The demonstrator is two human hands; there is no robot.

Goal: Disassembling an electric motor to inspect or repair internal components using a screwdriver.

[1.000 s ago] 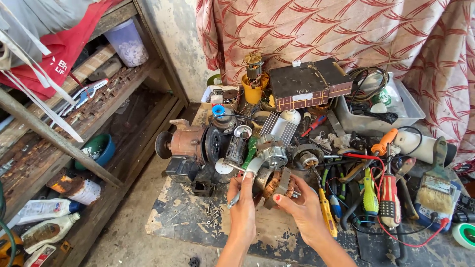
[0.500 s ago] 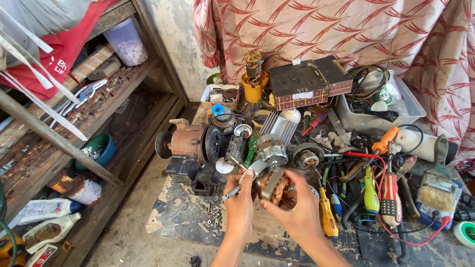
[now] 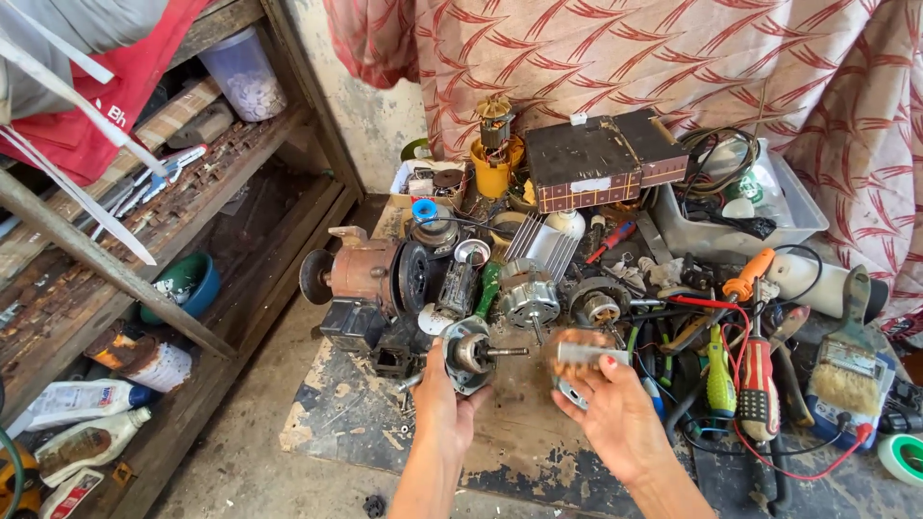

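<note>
Motor rotor [image 3: 468, 353] in left hand [image 3: 440, 411] (rusty motor [image 3: 370, 279] just beyond).

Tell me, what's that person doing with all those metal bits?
A person works over a cluttered board of motor parts and tools. The left hand holds a round metal motor piece with a shaft sticking out. The right hand holds another motor part, blurred, apart from the first. A paintbrush and screwdrivers lie to the right.
</note>
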